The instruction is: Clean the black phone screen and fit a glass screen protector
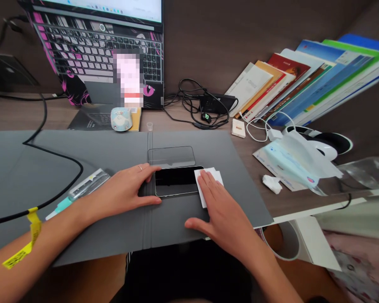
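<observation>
One phone (176, 181) lies flat on one grey mat (113, 151). The left hand (126, 191) steadies its left end with spread fingers; the right hand (222, 210) presses one white wipe (208, 176) flat against its right end. One glass sheet (171, 156) lies just behind.

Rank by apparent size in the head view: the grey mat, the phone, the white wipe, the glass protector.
1. grey mat
2. phone and glass protector: look alike, unranked
3. white wipe, partly hidden under the right hand
</observation>
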`<state>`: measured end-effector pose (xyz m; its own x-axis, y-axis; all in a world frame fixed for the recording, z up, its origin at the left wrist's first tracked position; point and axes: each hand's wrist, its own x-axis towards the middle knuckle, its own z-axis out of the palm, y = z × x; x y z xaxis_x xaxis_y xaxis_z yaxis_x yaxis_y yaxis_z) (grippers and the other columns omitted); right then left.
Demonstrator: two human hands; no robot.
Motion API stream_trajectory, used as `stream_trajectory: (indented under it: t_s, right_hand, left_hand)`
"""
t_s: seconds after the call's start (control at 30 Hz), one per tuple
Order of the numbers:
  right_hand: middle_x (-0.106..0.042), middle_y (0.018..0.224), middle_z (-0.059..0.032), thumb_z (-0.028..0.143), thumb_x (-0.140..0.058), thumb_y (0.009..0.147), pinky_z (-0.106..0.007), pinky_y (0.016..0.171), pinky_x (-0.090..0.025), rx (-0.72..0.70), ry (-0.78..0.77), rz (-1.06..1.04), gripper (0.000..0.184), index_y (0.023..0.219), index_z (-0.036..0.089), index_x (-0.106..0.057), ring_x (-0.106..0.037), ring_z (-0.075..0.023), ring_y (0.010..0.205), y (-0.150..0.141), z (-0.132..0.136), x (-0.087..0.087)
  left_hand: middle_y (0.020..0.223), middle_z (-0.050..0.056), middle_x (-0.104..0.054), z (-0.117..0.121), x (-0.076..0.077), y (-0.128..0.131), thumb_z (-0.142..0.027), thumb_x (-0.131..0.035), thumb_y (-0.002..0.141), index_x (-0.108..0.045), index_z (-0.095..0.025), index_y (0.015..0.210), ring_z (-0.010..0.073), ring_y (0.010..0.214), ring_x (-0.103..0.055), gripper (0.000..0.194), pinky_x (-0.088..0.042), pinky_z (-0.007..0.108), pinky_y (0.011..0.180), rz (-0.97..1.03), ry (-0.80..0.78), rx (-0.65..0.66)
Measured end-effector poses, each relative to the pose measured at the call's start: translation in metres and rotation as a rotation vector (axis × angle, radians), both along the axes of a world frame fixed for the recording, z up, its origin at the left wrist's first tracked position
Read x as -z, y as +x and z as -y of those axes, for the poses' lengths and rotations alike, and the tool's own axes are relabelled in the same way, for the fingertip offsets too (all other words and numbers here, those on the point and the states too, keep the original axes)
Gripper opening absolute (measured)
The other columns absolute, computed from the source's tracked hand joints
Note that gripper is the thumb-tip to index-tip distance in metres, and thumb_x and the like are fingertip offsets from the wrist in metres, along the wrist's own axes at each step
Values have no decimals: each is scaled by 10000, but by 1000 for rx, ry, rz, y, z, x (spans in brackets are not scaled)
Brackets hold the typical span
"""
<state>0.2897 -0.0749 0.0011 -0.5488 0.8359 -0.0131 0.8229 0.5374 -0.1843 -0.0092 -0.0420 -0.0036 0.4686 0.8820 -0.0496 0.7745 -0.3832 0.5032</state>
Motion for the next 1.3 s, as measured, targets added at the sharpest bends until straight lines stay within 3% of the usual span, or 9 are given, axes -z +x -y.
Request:
stream_trajectory:
  t_s: [0.2,0.5,0.7,0.9,1.03,1.1,1.17,1.23,1.3]
  right_hand:
    - [-161,1684,-181,649,-515,956,-551,1210,-355,-16,12,2,1015,1636,162,59,-186,-327,1548,8,20,1]
    - [-174,1678,-191,639,-412,1002,-553,1207,-357,-41,57,4,929,1634,141,52,-173,-318,1550,7,8,8]
    - [-167,1679,-186,631,-439,994,-563,1189,-380,-79,86,11,964,1622,165,124,-190,-326,1545,12,15,11]
    - [-169,1670,-222,651,-473,967,-568,1172,-404,-130,109,28,1037,1613,110,132,-202,-350,1539,0,18,12]
    - [-176,1663,-234,685,-530,920,-547,1179,-402,-194,110,15,1102,1622,89,76,-190,-354,1538,-16,18,11]
    - [-199,1651,-248,707,-557,889,-528,1185,-399,-232,117,22,1114,1624,42,-48,-192,-358,1536,-26,18,10]
    - [-235,1630,-270,740,-586,840,-514,1185,-400,-268,137,43,1129,1587,-20,-214,-218,-375,1527,-36,17,8]
    - [-271,1606,-291,779,-614,774,-511,1176,-410,-302,162,68,1163,1527,-64,-341,-266,-397,1507,-46,16,6]
    - [-291,1592,-297,802,-638,720,-507,1164,-426,-333,175,88,1193,1492,-75,-400,-307,-408,1489,-55,14,5]
  left_hand:
    - [1002,31,-611,0,1,2,-613,-642,876,-482,-261,1398,216,888,-622,650,-474,329,771,-18,-33,-8]
    - [1025,37,-614,0,-5,3,-607,-658,864,-490,-240,1370,216,895,-626,648,-476,335,773,-27,-52,1]
    - [998,34,-633,1,-6,4,-587,-678,842,-542,-232,1311,210,866,-633,603,-475,324,754,1,-24,-4]
    - [968,18,-626,-1,-7,3,-593,-692,828,-539,-237,1303,204,847,-627,613,-460,310,732,11,-26,8]
    - [971,26,-629,0,-7,2,-740,-706,740,-556,-218,1279,214,845,-618,764,-453,320,736,24,-2,9]
    - [948,32,-631,0,-6,1,-862,-605,720,-578,-203,1260,212,808,-608,853,-445,332,727,78,33,-10]
    - [895,30,-628,-1,-5,0,-902,-397,806,-602,-190,1227,194,745,-586,852,-431,331,699,183,59,-55]
    - [844,26,-622,-1,-4,-2,-828,-194,918,-617,-186,1176,174,704,-561,812,-418,327,688,295,79,-122]
    - [793,14,-609,-2,-5,-2,-755,-110,970,-613,-184,1090,161,682,-543,770,-403,321,684,360,94,-203]
